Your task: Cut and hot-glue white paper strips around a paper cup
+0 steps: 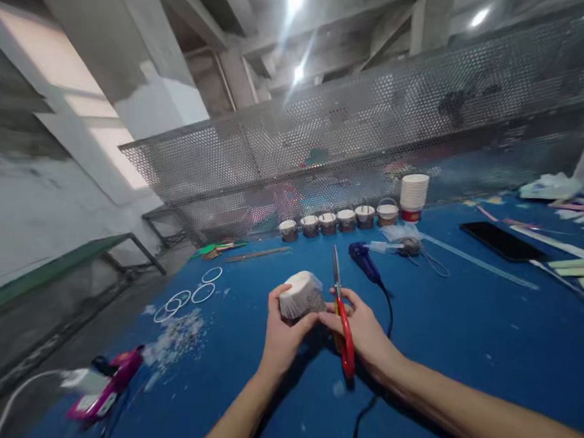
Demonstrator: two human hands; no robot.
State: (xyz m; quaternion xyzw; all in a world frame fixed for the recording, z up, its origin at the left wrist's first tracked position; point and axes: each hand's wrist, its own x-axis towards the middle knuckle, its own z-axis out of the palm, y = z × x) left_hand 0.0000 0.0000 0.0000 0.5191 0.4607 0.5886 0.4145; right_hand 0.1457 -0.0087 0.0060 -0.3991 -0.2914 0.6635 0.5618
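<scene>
My left hand [284, 339] is wrapped round a small white paper cup [299, 286], which is tilted over the table. Pale, gathered lace-like fabric covers the side of the cup, with a darker patch low down. In my right hand [367, 329] is a pair of scissors [346, 342] with red handles, its blades pointing up and away and looking closed. The right thumb and fingertips also reach to the cup's lower right side, close to the left thumb. What they pinch there is too small to make out.
On the blue table [447, 341], a dark blue glue gun [365, 262] and its cord lie just beyond my right hand. Several small buckets [346, 222] and stacked white cups [414, 191] line the back. A phone [501, 241] is right; white rings [203, 292] and a magenta power strip [110, 388] are left.
</scene>
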